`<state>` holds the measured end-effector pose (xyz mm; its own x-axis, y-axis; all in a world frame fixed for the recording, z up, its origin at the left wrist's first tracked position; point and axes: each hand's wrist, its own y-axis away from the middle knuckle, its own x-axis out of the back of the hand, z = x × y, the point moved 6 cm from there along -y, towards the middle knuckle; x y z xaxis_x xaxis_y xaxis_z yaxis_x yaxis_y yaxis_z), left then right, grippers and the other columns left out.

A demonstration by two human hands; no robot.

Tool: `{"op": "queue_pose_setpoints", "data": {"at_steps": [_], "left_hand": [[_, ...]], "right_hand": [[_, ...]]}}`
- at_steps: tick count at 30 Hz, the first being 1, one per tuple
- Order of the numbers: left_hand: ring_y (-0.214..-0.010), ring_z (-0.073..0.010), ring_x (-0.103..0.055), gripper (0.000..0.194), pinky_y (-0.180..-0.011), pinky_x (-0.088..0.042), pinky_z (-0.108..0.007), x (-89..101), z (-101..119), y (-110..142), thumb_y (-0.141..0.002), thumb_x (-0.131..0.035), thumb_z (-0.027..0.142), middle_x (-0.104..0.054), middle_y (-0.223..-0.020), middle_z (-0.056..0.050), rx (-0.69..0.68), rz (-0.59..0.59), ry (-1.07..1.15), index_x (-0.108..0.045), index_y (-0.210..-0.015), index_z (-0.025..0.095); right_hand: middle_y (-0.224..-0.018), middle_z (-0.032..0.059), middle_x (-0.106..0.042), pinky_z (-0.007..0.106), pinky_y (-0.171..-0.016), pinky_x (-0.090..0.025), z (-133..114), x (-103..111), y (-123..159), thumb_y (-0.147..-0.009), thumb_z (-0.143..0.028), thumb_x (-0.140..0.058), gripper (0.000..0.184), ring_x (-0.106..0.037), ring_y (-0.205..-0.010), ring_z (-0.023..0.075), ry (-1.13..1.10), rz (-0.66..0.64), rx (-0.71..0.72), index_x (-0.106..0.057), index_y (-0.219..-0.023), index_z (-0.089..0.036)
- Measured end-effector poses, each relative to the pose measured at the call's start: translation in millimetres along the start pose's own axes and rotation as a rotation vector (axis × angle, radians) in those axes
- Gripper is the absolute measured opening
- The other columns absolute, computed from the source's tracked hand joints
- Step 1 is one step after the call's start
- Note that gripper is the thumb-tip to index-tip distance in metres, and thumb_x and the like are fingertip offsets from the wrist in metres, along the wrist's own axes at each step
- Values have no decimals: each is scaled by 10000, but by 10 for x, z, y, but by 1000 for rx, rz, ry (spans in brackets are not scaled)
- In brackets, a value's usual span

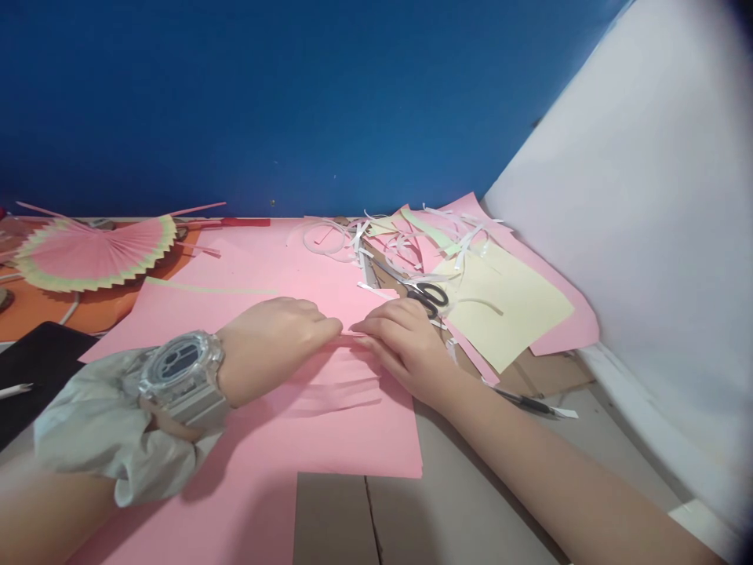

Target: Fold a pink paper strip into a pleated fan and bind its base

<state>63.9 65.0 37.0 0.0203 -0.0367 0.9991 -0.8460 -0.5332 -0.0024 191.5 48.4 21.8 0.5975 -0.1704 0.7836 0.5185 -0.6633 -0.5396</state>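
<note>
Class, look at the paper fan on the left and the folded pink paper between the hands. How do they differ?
The paper fan spreads out in a rounded shape, while the folded pink paper shows roughly straight bands. The fan has a yellow-green zigzag edge; no such edge shows on the folded paper. The fan lies away from the hands, while the left hand and right hand pinch the folded paper. Both have pink paper and folds.

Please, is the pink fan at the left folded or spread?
Spread: the paper fan opens wide, its pleats running out to a zigzag edge.
</note>
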Motion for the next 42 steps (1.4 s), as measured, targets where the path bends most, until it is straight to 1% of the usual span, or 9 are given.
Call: {"op": "queue_pose_setpoints", "data": {"at_steps": [3, 7, 11, 13, 15, 26, 29, 35, 42], "left_hand": [[-663, -188, -552, 181, -603, -379, -303, 19, -37, 11, -852, -430, 104, -607, -711, -40, -7, -9, -7, -596, -902, 158], [-669, -196, -544, 237, -616, -382, -311, 29, -75, 37, -801, -427, 30, -598, -710, -42, -19, -25, -28, -607, -895, 153], [-667, -201, -559, 192, -620, -387, -321, 24, -66, 21, -885, -425, 194, -609, -717, -33, -15, 6, -24, -608, -941, 180], [-656, -201, -565, 279, -614, -389, -325, 30, -44, -3, -920, -374, 336, -610, -695, -26, 0, 47, -6, -612, -905, 192], [-643, -197, -564, 333, -606, -390, -325, 30, -9, -21, -926, -346, 383, -603, -670, -18, 1, 70, 10, -607, -853, 189], [-724, -189, -576, 176, -652, -416, -313, 11, 67, 21, -854, -457, 110, -633, -801, -41, -75, 37, 63, -584, -973, 138], [-708, -184, -568, 171, -655, -413, -312, -2, 72, 13, -869, -439, 129, -627, -779, -34, -69, 24, 80, -590, -947, 150], [-672, -182, -557, 292, -623, -398, -304, -3, 88, -9, -928, -359, 321, -612, -715, -31, -53, 75, 131, -599, -868, 167], [-632, -172, -507, 197, -591, -345, -292, -38, 133, 47, -900, -402, 193, -566, -677, -23, -198, 69, 117, -574, -806, 170]], "right_hand": [[-858, 45, -638, 341, -803, -372, 8, 10, -3, -885, -202, -481, 157, -545, -860, 168, -38, 11, 11, -573, -1009, -175], [-785, 37, -631, 329, -763, -387, 3, 30, 16, -885, -144, -457, 143, -542, -796, 157, -42, 57, 33, -580, -955, -168], [-750, 48, -620, 326, -718, -399, -15, 38, 33, -877, -122, -451, 145, -532, -750, 162, -1, 93, 65, -587, -909, -161], [-727, 47, -616, 326, -698, -400, -27, 38, 36, -871, -122, -461, 133, -526, -732, 165, 16, 103, 85, -587, -894, -159], [-709, 46, -614, 325, -685, -401, -44, 37, 38, -860, -113, -477, 119, -519, -720, 166, 21, 107, 108, -585, -891, -154], [-684, 38, -594, 314, -652, -415, -94, 65, 52, -838, -101, -506, 96, -484, -707, 166, 18, 152, 164, -554, -891, -165], [-683, 35, -592, 311, -653, -415, -93, 64, 51, -838, -116, -524, 72, -481, -709, 162, 20, 150, 163, -548, -880, -168], [-663, 34, -575, 316, -644, -411, -156, 31, 45, -827, -112, -534, 59, -469, -697, 161, 27, 119, 209, -537, -848, -167], [-686, 34, -571, 306, -671, -423, -193, -14, 14, -845, -155, -523, 28, -466, -697, 147, -67, 29, 259, -529, -824, -171]]}}
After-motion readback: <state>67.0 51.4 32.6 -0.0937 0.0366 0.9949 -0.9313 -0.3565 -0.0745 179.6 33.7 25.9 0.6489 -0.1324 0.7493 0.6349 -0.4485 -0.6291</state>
